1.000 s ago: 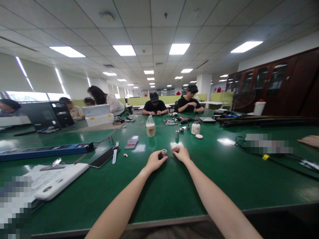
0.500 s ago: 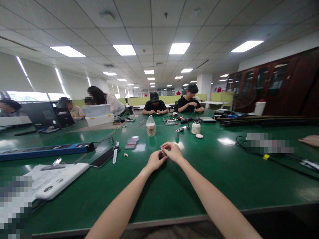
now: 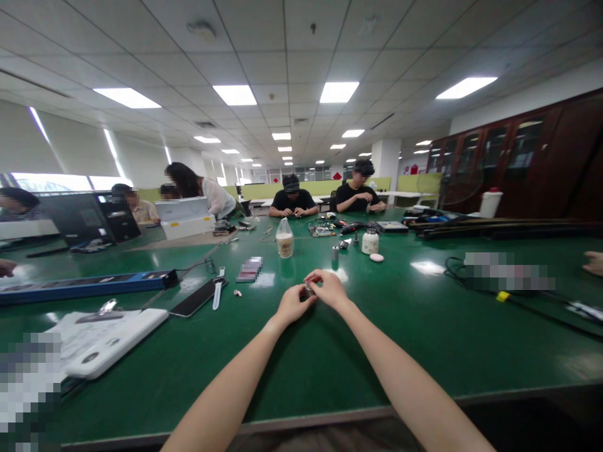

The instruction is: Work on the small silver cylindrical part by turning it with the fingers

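Note:
A small silvery metal cylinder [image 3: 308, 290] stands on the green tabletop, mostly covered by my fingers. My left hand [image 3: 292, 304] is closed around its side, thumb at the front. Over its top, my right hand [image 3: 328, 289] has its fingertips pinched together, touching the cylinder's upper end. Whether a small part sits between those fingertips is hidden. Just beyond my right hand, another upright metal cylinder [image 3: 335, 257] stands by itself on the table.
A bagged cup [image 3: 284, 245], a pale jar [image 3: 370, 243] and a pink lid [image 3: 376, 258] stand farther back. On the left lie a watch [image 3: 218, 290], a dark tablet-like slab [image 3: 198, 299] and a clipboard [image 3: 108, 312]. Black cables [image 3: 480, 295] run at right. Co-workers sit across the table.
My right hand has moved left from beside the cylinder onto its top, then stayed there. My left hand has kept its grip. At the far right edge, another person's hand has shifted.

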`<action>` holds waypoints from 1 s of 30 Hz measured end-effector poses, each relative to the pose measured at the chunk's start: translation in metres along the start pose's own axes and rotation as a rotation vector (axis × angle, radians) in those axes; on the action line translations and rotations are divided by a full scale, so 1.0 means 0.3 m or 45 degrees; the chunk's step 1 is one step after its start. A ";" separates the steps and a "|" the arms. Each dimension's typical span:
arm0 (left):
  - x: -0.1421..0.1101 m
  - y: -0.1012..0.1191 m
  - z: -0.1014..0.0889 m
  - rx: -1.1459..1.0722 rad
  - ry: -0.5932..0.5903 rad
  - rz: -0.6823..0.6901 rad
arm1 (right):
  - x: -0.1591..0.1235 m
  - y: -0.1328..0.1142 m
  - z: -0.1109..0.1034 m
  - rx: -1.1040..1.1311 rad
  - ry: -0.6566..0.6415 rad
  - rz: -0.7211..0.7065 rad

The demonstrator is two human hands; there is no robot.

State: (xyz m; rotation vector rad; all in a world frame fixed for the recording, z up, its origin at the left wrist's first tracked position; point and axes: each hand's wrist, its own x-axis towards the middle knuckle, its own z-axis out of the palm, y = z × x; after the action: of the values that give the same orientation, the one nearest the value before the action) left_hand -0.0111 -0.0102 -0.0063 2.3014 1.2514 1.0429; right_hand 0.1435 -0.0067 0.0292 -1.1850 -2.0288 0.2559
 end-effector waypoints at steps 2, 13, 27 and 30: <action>-0.001 0.001 -0.001 -0.014 -0.005 -0.005 | -0.005 -0.008 -0.006 -0.021 0.017 0.021; -0.005 0.010 -0.003 -0.035 -0.013 -0.027 | -0.008 -0.020 -0.022 -0.035 0.117 0.081; -0.002 -0.003 0.000 0.020 -0.017 -0.016 | -0.009 -0.012 -0.019 0.011 0.042 0.029; -0.005 0.004 -0.005 0.027 -0.022 -0.009 | -0.010 -0.008 -0.017 0.031 0.039 0.022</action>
State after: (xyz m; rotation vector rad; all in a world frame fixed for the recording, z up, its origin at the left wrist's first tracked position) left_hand -0.0121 -0.0120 -0.0052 2.3152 1.2683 1.0097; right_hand 0.1465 -0.0114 0.0325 -1.1855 -1.9846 0.2688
